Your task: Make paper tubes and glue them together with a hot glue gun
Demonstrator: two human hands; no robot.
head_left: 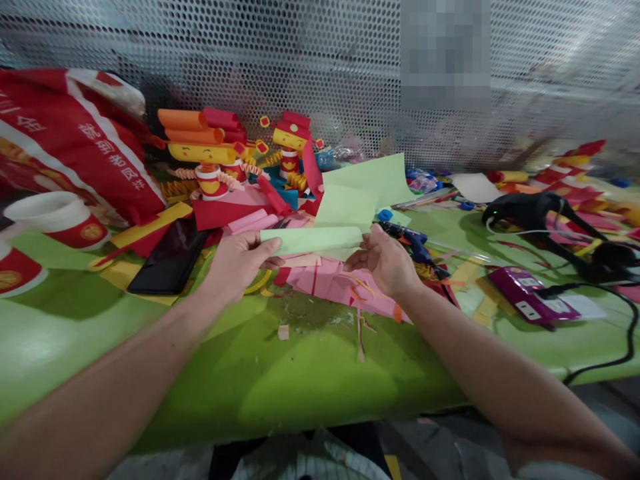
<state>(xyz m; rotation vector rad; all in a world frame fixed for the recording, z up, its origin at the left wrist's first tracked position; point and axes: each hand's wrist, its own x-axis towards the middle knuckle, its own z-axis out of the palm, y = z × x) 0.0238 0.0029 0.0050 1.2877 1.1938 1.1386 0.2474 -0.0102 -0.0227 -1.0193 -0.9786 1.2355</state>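
Observation:
Between my two hands, just above the cluttered middle of the table, is a pale green sheet of paper (pixel 320 241) rolled or folded into a long strip. My left hand (pixel 245 261) pinches its left end, thumb on the front. At the right end, my right hand (pixel 383 261) grips it between thumb and fingers; its fingertips are partly hidden. Behind the strip stand more light green paper sheets (pixel 363 190). Pink paper scraps (pixel 333 283) lie below and behind the hands. A dark glue gun (pixel 407 240) rests just beyond my right hand.
Paper figures on red cups (pixel 213 180) stand at the back left. A black phone (pixel 170 257), a white-red paper cup (pixel 63 220) and a red bag (pixel 75 143) are left. Rightward lie a purple power strip (pixel 530 297), its black cable (pixel 631 333) and a black headset (pixel 545 220).

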